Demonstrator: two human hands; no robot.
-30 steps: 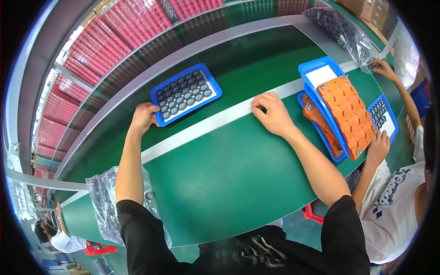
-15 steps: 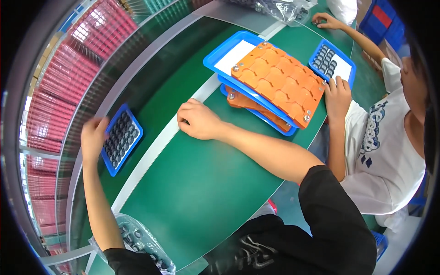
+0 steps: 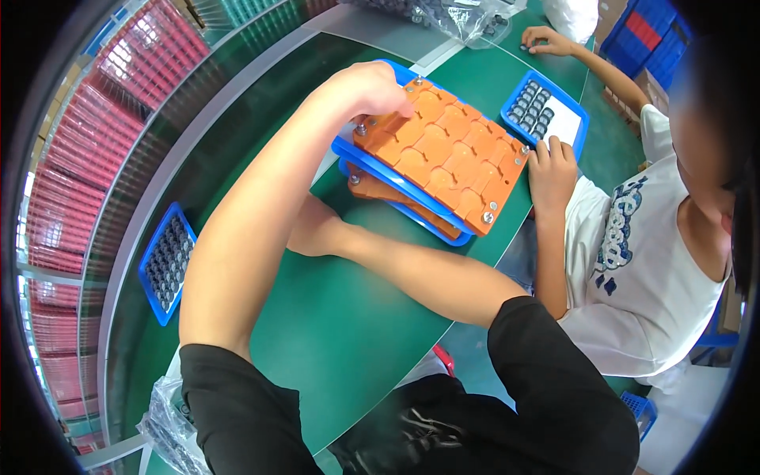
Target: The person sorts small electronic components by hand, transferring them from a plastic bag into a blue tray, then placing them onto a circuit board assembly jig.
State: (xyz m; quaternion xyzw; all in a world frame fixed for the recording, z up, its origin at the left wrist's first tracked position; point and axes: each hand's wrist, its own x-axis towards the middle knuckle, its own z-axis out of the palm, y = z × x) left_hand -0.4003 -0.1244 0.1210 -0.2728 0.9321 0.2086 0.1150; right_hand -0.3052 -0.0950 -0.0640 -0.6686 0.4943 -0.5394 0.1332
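My left hand (image 3: 375, 89) reaches across to the upper-left edge of an orange plate (image 3: 451, 150) with rounded recesses and metal bolts at its corners. Its thumb appears bent down onto the plate; the other fingers are hidden. Beneath this plate lie blue trays (image 3: 404, 184) and a second orange plate (image 3: 372, 187), stacked slightly askew. My right hand (image 3: 315, 231) is low over the green table beside the stack, its fingers hidden behind my left forearm. On the left stands a blue tray (image 3: 150, 286) with rows of dark round parts.
At right, a co-worker's hand (image 3: 552, 176) rests by another blue tray (image 3: 580, 141), partly filled with dark parts; their other hand (image 3: 548, 41) is farther back. Clear plastic bags (image 3: 467, 20) lie at the far end and near left (image 3: 168, 423). Pink baskets (image 3: 63, 186) line the left.
My left hand has left the filled tray on the left and crossed to the orange plate. My right hand stays low beside the stack, now partly covered. The whole view has shifted a little.
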